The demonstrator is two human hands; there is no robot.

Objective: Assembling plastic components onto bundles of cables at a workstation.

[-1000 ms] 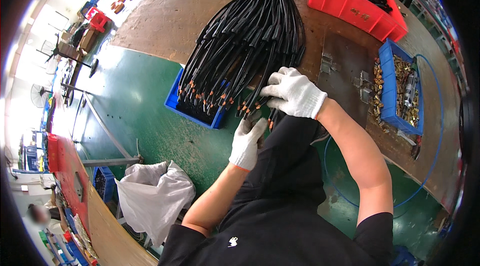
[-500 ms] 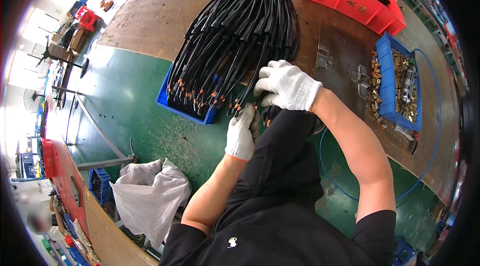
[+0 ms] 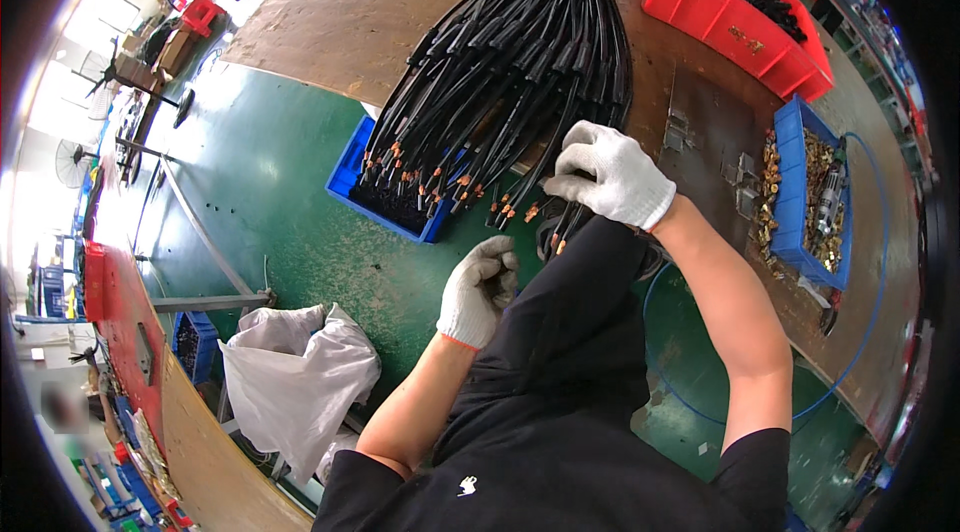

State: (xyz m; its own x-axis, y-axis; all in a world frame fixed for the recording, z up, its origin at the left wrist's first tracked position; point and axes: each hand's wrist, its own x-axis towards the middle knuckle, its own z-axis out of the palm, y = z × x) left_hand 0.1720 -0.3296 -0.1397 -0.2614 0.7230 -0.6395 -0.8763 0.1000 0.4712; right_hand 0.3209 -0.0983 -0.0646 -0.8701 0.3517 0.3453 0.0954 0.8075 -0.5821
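Observation:
A thick bundle of black cables point(image 3: 520, 62) hangs over the table's edge, their stripped ends showing copper strands. My right hand point(image 3: 615, 175), in a white knitted glove, pinches a black cable at the bundle's right side; its fingertips partly cover the grip. Lower and to the left, my left hand point(image 3: 480, 292) wears a matching glove with a greyed thumb and fingertips. Its fingers are loosely curled and apart, with nothing visible in them, short of the cable ends. Beneath the left part of the bundle sits a blue bin point(image 3: 345, 187) holding small black pieces.
On the brown tabletop point(image 3: 330, 17) stand a red crate point(image 3: 720, 30) of black parts and a blue tray point(image 3: 790, 192) of brass fittings with a tool lying in it. A blue hose point(image 3: 878, 262) loops at right. A white sack point(image 3: 300, 382) stands at lower left beside a metal frame.
My left hand has come away from the cable ends, down and left. My right hand has shifted right, still at the cables. The whole view has moved slightly.

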